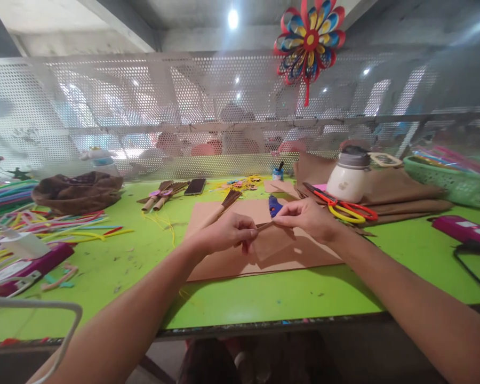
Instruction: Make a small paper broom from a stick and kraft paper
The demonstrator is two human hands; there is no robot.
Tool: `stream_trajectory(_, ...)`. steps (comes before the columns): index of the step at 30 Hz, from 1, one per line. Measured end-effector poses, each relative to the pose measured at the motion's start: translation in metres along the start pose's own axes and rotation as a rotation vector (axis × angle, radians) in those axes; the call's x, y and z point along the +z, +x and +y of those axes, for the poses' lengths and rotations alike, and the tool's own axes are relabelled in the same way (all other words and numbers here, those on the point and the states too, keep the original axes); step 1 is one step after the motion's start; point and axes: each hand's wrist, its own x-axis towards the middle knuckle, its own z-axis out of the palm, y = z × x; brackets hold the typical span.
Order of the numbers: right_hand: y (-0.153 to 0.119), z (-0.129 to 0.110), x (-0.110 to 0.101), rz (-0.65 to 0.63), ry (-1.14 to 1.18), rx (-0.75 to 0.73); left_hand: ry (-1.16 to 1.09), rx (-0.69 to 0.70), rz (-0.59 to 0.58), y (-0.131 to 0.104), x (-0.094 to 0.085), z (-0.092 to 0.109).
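Note:
My left hand (237, 232) and my right hand (304, 217) are both closed, pinching the top edge of a small brown paper piece (272, 243) between them. The edge looks narrowly folded or rolled. Beneath the hands lie flat brown cardboard sheets (224, 268). A rolled paper stick with a fringed dark end (231, 198) rests on the sheets just beyond my left hand. Past my right fingertips is a blue tool (274, 205), probably a glue gun, partly hidden by the hand.
Red-and-yellow scissors (354, 211) lie right, near a white bottle (347, 178) and folded brown paper (400, 197). Fringed paper rolls (164, 196) and a phone (195, 186) sit at the back. Power strips (466, 229) flank both sides; a white cable (70, 306) crosses near my left forearm.

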Motion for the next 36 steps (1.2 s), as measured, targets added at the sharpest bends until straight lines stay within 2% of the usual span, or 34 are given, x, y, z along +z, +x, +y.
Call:
stream_trajectory(3, 0.002, 0.003, -0.004, 0.026, 0.051, -0.001, -0.077, -0.008, -0.021, 0.000, -0.001, -0.002)
stream_trajectory(8, 0.005, 0.007, -0.014, 0.135, 0.239, 0.101, -0.163, -0.037, -0.027, 0.000, -0.007, -0.011)
stream_trajectory(10, 0.005, 0.006, -0.016, 0.147, 0.261, 0.076, -0.229, -0.028, -0.029, 0.000, -0.008, -0.013)
stream_trajectory(12, 0.002, 0.002, -0.014, 0.085, 0.250, 0.012, -0.328, -0.007, -0.065, -0.001, -0.007, -0.012)
stream_trajectory(16, -0.009, -0.010, -0.003, -0.210, 0.212, -0.040, -0.472, 0.035, -0.188, -0.005, 0.000, -0.003)
stream_trajectory(18, -0.014, -0.016, 0.002, -0.305, 0.189, -0.052, -0.469, 0.052, -0.243, -0.007, 0.005, 0.001)
stream_trajectory(22, -0.018, -0.025, 0.008, -0.345, 0.152, -0.161, -0.443, 0.073, -0.322, -0.007, 0.012, 0.003)
stream_trajectory(24, -0.019, -0.026, 0.009, -0.350, 0.172, -0.165, -0.427, 0.074, -0.373, -0.005, 0.014, 0.000)
stream_trajectory(26, -0.019, -0.026, 0.008, -0.342, 0.202, -0.138, -0.384, 0.091, -0.332, -0.002, 0.013, -0.006)
stream_trajectory(28, -0.018, -0.024, 0.007, -0.337, 0.180, -0.109, -0.348, 0.089, -0.175, 0.002, 0.010, -0.013)
stream_trajectory(30, -0.017, -0.023, 0.006, -0.343, 0.078, -0.083, -0.369, 0.042, -0.031, 0.004, 0.006, -0.017)
stream_trajectory(32, -0.014, -0.021, 0.006, -0.353, -0.077, -0.065, -0.405, 0.020, 0.057, 0.005, 0.003, -0.017)
stream_trajectory(34, -0.012, -0.018, 0.006, -0.349, -0.259, -0.071, -0.367, 0.038, 0.095, 0.005, 0.003, -0.015)
stream_trajectory(36, -0.009, -0.013, 0.006, -0.341, -0.422, -0.089, -0.261, 0.040, 0.078, 0.004, 0.005, -0.013)
